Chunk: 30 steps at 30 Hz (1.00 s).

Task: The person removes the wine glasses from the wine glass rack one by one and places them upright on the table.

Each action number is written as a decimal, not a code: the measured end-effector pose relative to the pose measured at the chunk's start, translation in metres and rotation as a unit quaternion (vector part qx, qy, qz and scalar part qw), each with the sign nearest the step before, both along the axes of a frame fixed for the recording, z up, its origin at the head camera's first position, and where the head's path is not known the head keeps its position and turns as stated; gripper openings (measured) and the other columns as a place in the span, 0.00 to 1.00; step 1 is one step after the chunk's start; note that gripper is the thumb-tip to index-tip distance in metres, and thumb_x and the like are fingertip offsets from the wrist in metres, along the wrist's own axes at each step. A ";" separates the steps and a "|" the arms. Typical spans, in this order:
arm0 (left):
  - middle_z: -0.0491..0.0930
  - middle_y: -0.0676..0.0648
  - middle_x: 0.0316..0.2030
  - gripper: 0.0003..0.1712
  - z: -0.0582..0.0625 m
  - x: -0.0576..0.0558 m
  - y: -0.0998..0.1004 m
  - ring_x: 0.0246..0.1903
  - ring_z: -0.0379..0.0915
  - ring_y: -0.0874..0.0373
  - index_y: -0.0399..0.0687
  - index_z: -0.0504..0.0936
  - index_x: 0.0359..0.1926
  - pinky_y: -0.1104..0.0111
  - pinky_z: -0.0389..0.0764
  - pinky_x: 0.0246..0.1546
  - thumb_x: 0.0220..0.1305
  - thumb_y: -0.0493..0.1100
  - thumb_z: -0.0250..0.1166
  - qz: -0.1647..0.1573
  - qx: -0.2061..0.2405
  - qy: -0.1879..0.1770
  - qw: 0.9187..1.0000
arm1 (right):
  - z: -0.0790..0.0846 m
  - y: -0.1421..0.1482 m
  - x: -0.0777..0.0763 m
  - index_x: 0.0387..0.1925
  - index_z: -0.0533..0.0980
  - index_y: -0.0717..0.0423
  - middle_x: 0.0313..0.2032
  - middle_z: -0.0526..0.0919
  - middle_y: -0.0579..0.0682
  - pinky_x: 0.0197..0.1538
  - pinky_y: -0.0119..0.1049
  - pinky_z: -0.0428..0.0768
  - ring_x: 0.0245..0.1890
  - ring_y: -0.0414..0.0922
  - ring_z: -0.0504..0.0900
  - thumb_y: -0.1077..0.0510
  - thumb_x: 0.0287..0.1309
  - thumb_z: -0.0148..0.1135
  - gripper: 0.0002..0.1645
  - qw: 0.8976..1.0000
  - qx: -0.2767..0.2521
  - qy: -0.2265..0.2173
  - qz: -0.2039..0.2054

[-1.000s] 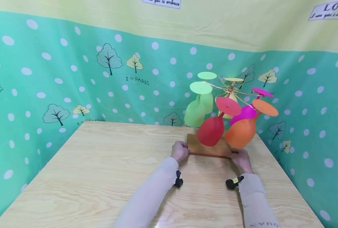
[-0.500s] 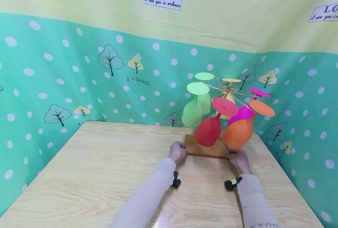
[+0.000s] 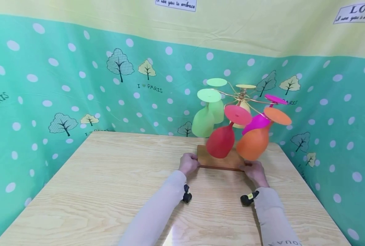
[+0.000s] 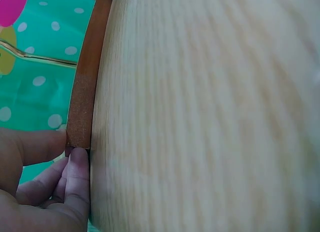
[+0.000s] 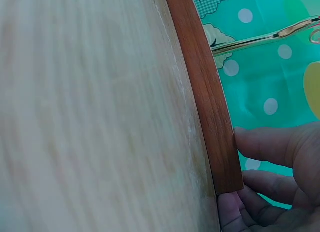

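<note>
A wine glass rack with a brown wooden base (image 3: pixel 218 163) stands at the back right of the table, its gold wire arms (image 3: pixel 243 97) spread at the top. Upside down from them hang coloured wine glasses: red (image 3: pixel 221 141), orange (image 3: pixel 252 143), magenta (image 3: pixel 256 123), yellow (image 3: pixel 245 108) and two green ones (image 3: pixel 203 122). My left hand (image 3: pixel 188 164) pinches the base's left end, thumb (image 4: pixel 42 146) on top and fingertips at the end by the tabletop. At the right end my right hand (image 3: pixel 255 172) pinches it likewise, with its thumb (image 5: pixel 262 142) on top.
The light wood table (image 3: pixel 114 184) has its back edge close to a green dotted curtain (image 3: pixel 157 112), which also runs along the right side. Black wrist cameras (image 3: pixel 186 194) sit on both wrists near the tabletop.
The rack and both hands have slid slightly to the left along the table, the glasses moving with it. Both hands keep the same hold on the base.
</note>
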<state>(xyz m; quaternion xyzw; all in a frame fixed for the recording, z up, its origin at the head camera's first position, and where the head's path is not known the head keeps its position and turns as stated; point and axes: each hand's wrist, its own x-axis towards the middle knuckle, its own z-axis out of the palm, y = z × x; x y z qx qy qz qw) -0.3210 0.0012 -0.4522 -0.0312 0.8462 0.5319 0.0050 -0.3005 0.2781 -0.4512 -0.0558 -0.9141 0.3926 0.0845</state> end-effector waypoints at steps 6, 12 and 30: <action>0.83 0.43 0.38 0.14 -0.002 -0.001 -0.007 0.43 0.77 0.50 0.37 0.85 0.39 0.64 0.79 0.44 0.47 0.31 0.69 -0.007 -0.002 0.009 1.000 | 0.000 -0.002 0.000 0.47 0.75 0.74 0.49 0.77 0.71 0.55 0.54 0.71 0.51 0.62 0.72 0.59 0.54 0.66 0.24 0.999 -0.012 -0.026 0.014; 0.83 0.42 0.42 0.16 -0.002 -0.001 -0.014 0.48 0.76 0.47 0.36 0.84 0.42 0.60 0.77 0.50 0.48 0.31 0.70 -0.004 0.007 -0.009 1.000 | -0.002 -0.006 -0.001 0.49 0.74 0.74 0.50 0.76 0.71 0.56 0.55 0.70 0.53 0.63 0.73 0.61 0.53 0.66 0.25 0.999 -0.023 -0.018 0.028; 0.81 0.39 0.46 0.19 -0.004 -0.002 -0.042 0.52 0.73 0.43 0.36 0.82 0.46 0.56 0.74 0.54 0.51 0.32 0.69 -0.015 0.009 -0.015 1.000 | -0.005 -0.027 -0.003 0.47 0.76 0.72 0.45 0.80 0.68 0.52 0.53 0.74 0.48 0.60 0.77 0.65 0.52 0.65 0.20 0.998 -0.037 0.009 0.059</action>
